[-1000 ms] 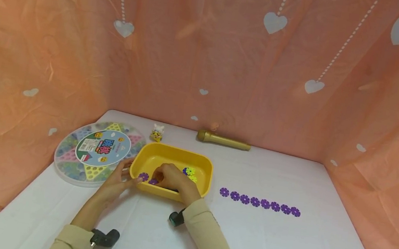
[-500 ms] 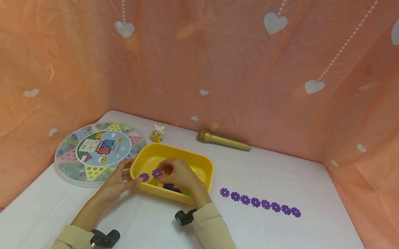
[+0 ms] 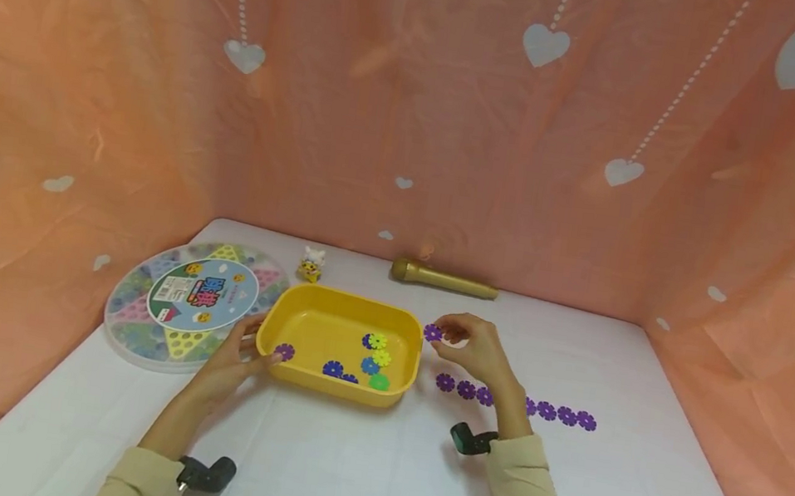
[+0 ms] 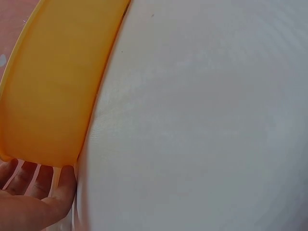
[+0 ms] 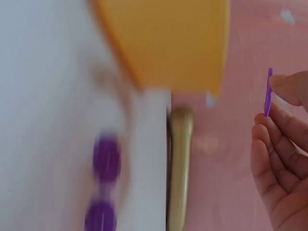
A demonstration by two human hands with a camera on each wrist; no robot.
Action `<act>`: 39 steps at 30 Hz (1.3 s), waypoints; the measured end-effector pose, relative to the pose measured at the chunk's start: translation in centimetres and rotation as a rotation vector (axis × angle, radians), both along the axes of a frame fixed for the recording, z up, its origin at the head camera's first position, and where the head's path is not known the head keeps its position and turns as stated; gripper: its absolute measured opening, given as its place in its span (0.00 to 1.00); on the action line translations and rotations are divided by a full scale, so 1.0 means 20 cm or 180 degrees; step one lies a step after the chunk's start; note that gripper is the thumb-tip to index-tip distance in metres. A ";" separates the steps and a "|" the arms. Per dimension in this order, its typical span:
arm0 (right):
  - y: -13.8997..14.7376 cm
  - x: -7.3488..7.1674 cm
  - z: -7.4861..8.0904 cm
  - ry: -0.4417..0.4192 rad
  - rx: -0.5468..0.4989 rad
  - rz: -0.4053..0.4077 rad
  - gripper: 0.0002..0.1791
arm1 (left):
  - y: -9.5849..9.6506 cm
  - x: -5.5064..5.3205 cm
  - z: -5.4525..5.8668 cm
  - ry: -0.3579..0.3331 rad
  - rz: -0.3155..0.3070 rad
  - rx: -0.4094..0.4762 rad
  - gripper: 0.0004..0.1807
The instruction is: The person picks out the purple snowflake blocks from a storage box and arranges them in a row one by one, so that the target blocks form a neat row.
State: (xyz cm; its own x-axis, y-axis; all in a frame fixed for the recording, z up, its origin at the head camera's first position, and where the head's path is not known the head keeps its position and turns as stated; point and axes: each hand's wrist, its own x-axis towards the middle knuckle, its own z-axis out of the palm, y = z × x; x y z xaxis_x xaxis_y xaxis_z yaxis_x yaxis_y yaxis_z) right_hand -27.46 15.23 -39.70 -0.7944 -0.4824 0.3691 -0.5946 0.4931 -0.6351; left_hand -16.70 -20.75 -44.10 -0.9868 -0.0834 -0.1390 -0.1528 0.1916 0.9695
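Observation:
My right hand (image 3: 478,351) pinches a purple snowflake disc (image 3: 433,333) between thumb and fingers, just right of the yellow bin (image 3: 319,385). In the right wrist view this purple disc (image 5: 268,91) shows edge-on. My left hand (image 3: 232,360) rests its fingertips and thumb against the bin's left end, and the left wrist view has those fingertips at the bin wall (image 4: 53,96). Inside the bin lie a purple disc (image 3: 284,352) at the left and several blue, yellow and green discs (image 3: 380,357). A row of purple discs (image 3: 546,411) lies on the table, partly hidden by my right wrist.
A round marble board game (image 3: 203,294) lies left of the bin. Behind stand a small white-and-yellow figurine (image 3: 311,264) and a gold microphone (image 3: 444,279), lying on its side. An orange-pink cloth (image 3: 415,116) with hearts hangs behind the white table (image 3: 337,475).
My right hand has lifted a purple disc out of the bin and carried it right, past the bin's right end. The left hand has stayed at the bin.

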 end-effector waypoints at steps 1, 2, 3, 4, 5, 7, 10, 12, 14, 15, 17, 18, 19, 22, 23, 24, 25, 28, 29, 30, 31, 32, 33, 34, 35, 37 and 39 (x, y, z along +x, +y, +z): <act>0.05 0.00 0.00 0.0009 0.0016 -0.0084 0.16 | 0.00 0.00 0.00 -0.0004 0.0003 0.0006 0.44; 0.10 0.01 -0.01 0.0001 0.0013 -0.0153 0.17 | 0.00 0.00 0.00 -0.0002 0.0003 0.0009 0.44; 0.15 0.02 -0.01 -0.0012 0.0002 -0.0234 0.17 | 0.00 0.00 0.00 0.0001 0.0000 0.0003 0.44; 0.20 0.03 -0.01 -0.0029 0.0004 -0.0315 0.17 | 0.00 0.01 0.00 0.0009 -0.0004 0.0001 0.44; 0.25 0.03 -0.02 -0.0032 0.0001 -0.0400 0.18 | 0.00 0.01 0.00 0.0019 -0.0009 0.0001 0.44; 0.35 0.05 -0.03 -0.0059 -0.0006 -0.0565 0.18 | -0.01 0.01 0.00 0.0025 -0.0017 0.0008 0.43; 0.49 0.08 -0.05 -0.0087 0.0014 -0.0836 0.19 | -0.01 0.01 0.00 0.0009 -0.0011 0.0011 0.43; 0.59 0.10 -0.07 -0.0112 0.0054 -0.1026 0.19 | -0.01 0.00 0.00 -0.0001 -0.0010 0.0017 0.43; 0.69 0.11 -0.09 -0.0170 0.0115 -0.1216 0.19 | -0.01 0.00 0.01 -0.0012 -0.0003 0.0003 0.44; 0.73 0.12 -0.10 -0.0210 0.0143 -0.1314 0.19 | -0.01 0.00 0.01 -0.0009 0.0001 -0.0009 0.43; 0.82 0.14 -0.12 -0.0296 0.0179 -0.1483 0.20 | -0.01 0.01 0.01 0.0002 0.0008 -0.0010 0.43; 0.86 0.16 -0.13 -0.0345 0.0200 -0.1556 0.20 | -0.01 0.01 0.01 0.0011 0.0010 -0.0007 0.43; 0.89 0.17 -0.13 -0.0397 0.0218 -0.1636 0.21 | -0.01 0.01 0.01 0.0014 0.0011 0.0001 0.43; 1.00 0.21 -0.16 -0.0536 0.0279 -0.1874 0.23 | 0.00 0.01 0.00 0.0035 0.0015 0.0040 0.43; 1.03 0.23 -0.17 -0.0584 0.0322 -0.1968 0.25 | 0.00 0.01 0.00 0.0044 0.0014 0.0066 0.43; 1.05 0.24 -0.18 -0.0609 0.0373 -0.2065 0.26 | 0.00 0.01 0.00 0.0041 0.0011 0.0065 0.43; 1.08 0.25 -0.19 -0.0644 0.0408 -0.2149 0.27 | 0.00 0.01 0.00 0.0036 0.0010 0.0068 0.43; 1.13 0.28 -0.21 -0.0817 0.0503 -0.2358 0.29 | 0.00 0.01 0.01 0.0022 0.0014 0.0040 0.44; 1.15 0.29 -0.21 -0.0868 0.0532 -0.2398 0.28 | 0.00 0.01 0.01 0.0022 0.0015 0.0037 0.44; 1.15 0.29 -0.21 -0.0894 0.0565 -0.2425 0.28 | 0.00 0.01 0.01 0.0014 0.0018 0.0022 0.44; 1.16 0.29 -0.22 -0.0930 0.0567 -0.2432 0.28 | 0.00 0.02 0.01 0.0012 0.0018 0.0015 0.44; 1.16 0.29 -0.22 -0.0951 0.0581 -0.2444 0.27 | 0.00 0.02 0.01 0.0010 0.0020 0.0007 0.44; 1.17 0.29 -0.23 -0.0932 0.0591 -0.2445 0.26 | 0.00 0.02 0.01 0.0012 0.0019 0.0008 0.44; 1.17 0.29 -0.23 -0.0915 0.0600 -0.2433 0.26 | 0.00 0.02 0.01 0.0011 0.0017 0.0002 0.44; 1.17 0.29 -0.23 -0.0885 0.0616 -0.2430 0.25 | 0.00 0.02 0.01 0.0018 0.0011 0.0008 0.44; 1.17 0.29 -0.24 -0.0829 0.0645 -0.2423 0.25 | 0.00 0.01 0.01 0.0047 -0.0009 0.0025 0.43; 1.17 0.29 -0.24 -0.0820 0.0658 -0.2411 0.27 | 0.00 0.01 0.00 0.0060 -0.0023 0.0037 0.43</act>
